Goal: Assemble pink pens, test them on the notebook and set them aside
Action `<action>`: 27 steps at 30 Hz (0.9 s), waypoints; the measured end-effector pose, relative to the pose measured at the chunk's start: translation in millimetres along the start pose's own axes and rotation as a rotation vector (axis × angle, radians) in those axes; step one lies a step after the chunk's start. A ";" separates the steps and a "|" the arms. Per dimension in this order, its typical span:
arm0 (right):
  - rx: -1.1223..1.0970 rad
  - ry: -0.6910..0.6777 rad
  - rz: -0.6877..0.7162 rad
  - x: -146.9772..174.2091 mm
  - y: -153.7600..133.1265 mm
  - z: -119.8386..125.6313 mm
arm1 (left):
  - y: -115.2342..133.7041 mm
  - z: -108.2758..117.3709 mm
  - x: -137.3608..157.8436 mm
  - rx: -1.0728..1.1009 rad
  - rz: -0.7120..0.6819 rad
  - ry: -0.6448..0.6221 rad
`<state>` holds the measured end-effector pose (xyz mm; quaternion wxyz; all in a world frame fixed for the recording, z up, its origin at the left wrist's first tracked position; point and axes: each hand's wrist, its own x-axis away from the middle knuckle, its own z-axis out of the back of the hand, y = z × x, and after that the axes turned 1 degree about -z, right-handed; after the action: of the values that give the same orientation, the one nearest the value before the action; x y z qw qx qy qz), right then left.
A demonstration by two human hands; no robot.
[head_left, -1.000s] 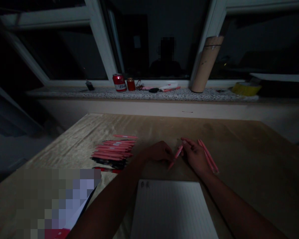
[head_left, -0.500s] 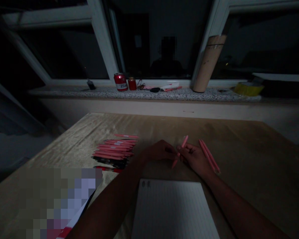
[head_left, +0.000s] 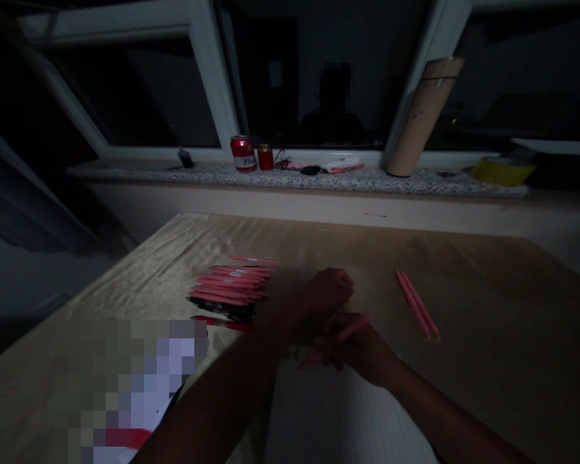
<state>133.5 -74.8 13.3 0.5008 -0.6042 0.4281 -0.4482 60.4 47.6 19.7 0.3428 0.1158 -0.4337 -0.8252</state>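
A pink pen (head_left: pixel 355 327) is gripped in my right hand (head_left: pixel 350 348), slanting with its lower end over the top of the lined notepad (head_left: pixel 338 419). My left hand (head_left: pixel 333 287) is curled closed just beyond it, above the table; whether anything sits inside its fingers is hidden. Left of my left forearm lies a row of pink pens (head_left: pixel 232 283), several of them side by side. Black pens (head_left: pixel 222 308) and a red pen (head_left: pixel 225 323) lie at the near side of that row. Two pink pens (head_left: pixel 418 306) rest together to the right of my hands.
Along the stone windowsill (head_left: pixel 207 175) stand a red can (head_left: pixel 243 154), a small red jar (head_left: pixel 265 157), a tall wooden-looking cylinder (head_left: pixel 423 119) and a yellow roll (head_left: pixel 502 173). A blurred-out packet or paper (head_left: pixel 145 386) lies at the table's near left. The room is dim.
My right hand has drawn the pink pen back toward me, over the notepad, tilting it flatter. My left hand has come away from the pen and curled up. The view has shifted slightly.
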 end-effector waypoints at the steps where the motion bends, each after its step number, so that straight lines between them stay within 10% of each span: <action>1: 0.034 0.038 -0.006 -0.1 2.4 -1.1 | 0.1 -3.8 -0.4 -0.015 0.002 0.034; 7: 0.127 0.122 0.041 0.9 6.8 -1.0 | -12.5 -18.4 0.9 -0.240 -0.068 0.233; 27: 0.533 0.287 0.187 -4.0 10.5 -6.7 | -15.3 -20.7 2.7 -0.476 -0.101 0.169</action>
<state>125.3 -73.8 3.1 0.6152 -0.3402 0.4155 -0.5772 61.4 38.6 -4.5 0.3539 0.1218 -0.1909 -0.9075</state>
